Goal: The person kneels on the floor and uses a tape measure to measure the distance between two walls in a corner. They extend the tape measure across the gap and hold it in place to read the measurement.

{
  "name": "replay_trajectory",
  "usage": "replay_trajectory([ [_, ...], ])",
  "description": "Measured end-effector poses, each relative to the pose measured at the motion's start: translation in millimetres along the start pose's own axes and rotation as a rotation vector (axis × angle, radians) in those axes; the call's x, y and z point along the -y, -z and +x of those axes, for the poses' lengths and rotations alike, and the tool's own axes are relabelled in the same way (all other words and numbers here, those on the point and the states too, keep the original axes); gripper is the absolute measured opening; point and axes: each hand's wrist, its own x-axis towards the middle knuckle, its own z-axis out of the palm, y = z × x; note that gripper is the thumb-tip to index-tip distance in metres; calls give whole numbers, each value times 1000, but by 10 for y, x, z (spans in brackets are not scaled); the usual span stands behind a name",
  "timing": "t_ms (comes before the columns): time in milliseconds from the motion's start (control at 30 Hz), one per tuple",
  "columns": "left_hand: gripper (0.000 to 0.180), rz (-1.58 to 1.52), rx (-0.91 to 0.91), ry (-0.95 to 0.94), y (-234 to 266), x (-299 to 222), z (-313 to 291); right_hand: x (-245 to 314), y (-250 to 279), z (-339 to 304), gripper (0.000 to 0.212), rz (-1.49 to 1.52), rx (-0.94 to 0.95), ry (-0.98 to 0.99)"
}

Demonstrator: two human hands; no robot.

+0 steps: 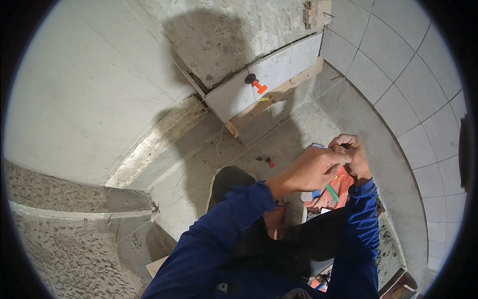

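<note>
My left hand [318,167] and my right hand [353,154] meet above the floor, right of the middle. The fingertips of both press together, and whatever they pinch is too small or hidden to make out. Beneath them lies a crumpled red bag [344,180], with a green strip [332,193] on it. Farther off, an orange tile-levelling clip with a black knob [259,87] sticks out from a light wall tile [230,99]. A wooden batten [298,78] runs along that tile row's lower edge, with a yellow piece [264,99] by it.
Small black and red pieces [270,162] lie on the concrete floor [239,162]. Thin strings stretch across the space. Grey tiles [398,107] cover the right wall; a large pale panel [89,74] fills the left. A rough concrete ledge [74,254] stands lower left.
</note>
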Motion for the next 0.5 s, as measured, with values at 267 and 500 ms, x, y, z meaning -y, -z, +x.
replay_trajectory([
  [267,30,200,32,-45,-87,21,-7,-49,-2,-55,11,-196,-107,-57],
  [500,32,518,186,40,-75,232,-36,-224,156,130,15,-437,-233,-74],
])
